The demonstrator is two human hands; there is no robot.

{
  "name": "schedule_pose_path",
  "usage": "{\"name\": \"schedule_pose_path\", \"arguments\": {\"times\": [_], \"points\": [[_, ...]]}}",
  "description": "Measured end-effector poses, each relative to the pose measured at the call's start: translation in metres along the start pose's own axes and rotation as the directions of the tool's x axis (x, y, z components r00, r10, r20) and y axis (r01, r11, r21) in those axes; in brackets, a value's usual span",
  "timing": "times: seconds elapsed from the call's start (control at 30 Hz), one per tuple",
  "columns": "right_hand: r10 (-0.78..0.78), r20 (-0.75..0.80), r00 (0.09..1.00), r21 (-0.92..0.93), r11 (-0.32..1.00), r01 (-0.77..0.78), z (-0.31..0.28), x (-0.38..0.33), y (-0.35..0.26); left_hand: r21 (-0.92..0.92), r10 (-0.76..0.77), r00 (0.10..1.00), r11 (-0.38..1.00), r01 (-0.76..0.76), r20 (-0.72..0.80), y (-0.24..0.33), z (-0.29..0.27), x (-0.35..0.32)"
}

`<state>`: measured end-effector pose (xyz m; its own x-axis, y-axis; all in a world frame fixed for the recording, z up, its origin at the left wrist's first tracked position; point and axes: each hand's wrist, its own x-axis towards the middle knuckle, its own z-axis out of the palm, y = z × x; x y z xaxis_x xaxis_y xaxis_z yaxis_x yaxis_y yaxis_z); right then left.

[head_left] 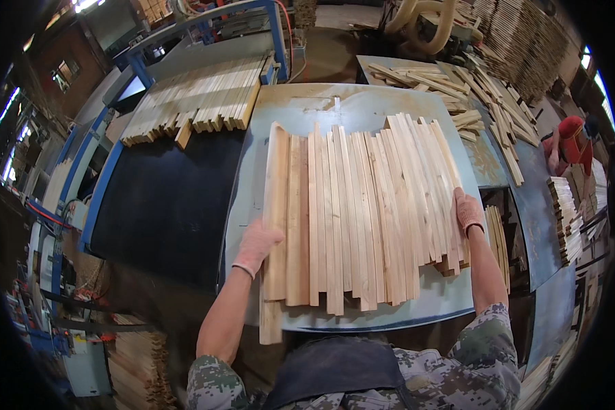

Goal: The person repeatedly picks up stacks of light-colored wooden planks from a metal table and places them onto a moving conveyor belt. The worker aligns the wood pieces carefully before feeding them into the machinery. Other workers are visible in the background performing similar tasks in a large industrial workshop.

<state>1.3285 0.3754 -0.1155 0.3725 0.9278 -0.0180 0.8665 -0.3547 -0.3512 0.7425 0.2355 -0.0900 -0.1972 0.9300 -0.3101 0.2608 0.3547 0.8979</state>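
Observation:
A row of pale wooden strips (362, 212) lies side by side in front of me, their near ends uneven. At its left edge my left hand (256, 247), in a pinkish work glove, is closed against the outermost wider strip (276, 184), thumb on top. One short strip end (270, 324) juts out past the near edge below it. My right hand (469, 210), gloved alike, is closed on the row's right edge, its fingers partly hidden by the wood. The row sits between both hands on a pale blue metal table (307, 102).
To the left, a black conveyor belt (171, 198) in a blue frame carries another row of strips (198, 96). Loose strips (506, 123) are heaped on tables at the right. A person in a red cap (571, 127) is farther right. Stacked wood (140, 362) stands at lower left.

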Motion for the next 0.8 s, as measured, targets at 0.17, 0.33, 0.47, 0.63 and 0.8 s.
{"name": "schedule_pose_path", "arguments": {"times": [0.17,0.33,0.47,0.63,0.8], "points": [[0.070,-0.006,0.998,0.053,0.996,-0.070,-0.003,0.000,-0.009,-0.524,-0.147,0.965,0.816,0.244,0.219,0.009,0.021,-0.001],[0.081,0.054,0.995,0.030,0.996,-0.082,-0.014,-0.012,-0.023,-0.346,-0.166,0.974,0.914,0.210,0.153,0.005,0.012,0.006],[-0.021,0.067,0.998,0.019,1.000,0.020,0.004,0.004,0.017,0.161,-0.021,0.999,0.987,0.016,0.028,0.026,0.017,-0.002],[0.115,0.122,0.986,0.040,0.992,-0.121,-0.017,-0.011,-0.017,0.434,0.182,0.983,0.889,-0.148,-0.038,0.008,0.016,-0.004],[0.161,0.143,0.977,0.041,0.985,-0.168,-0.024,-0.013,-0.027,0.532,0.262,0.961,0.828,-0.180,-0.083,-0.013,0.035,0.011]]}}
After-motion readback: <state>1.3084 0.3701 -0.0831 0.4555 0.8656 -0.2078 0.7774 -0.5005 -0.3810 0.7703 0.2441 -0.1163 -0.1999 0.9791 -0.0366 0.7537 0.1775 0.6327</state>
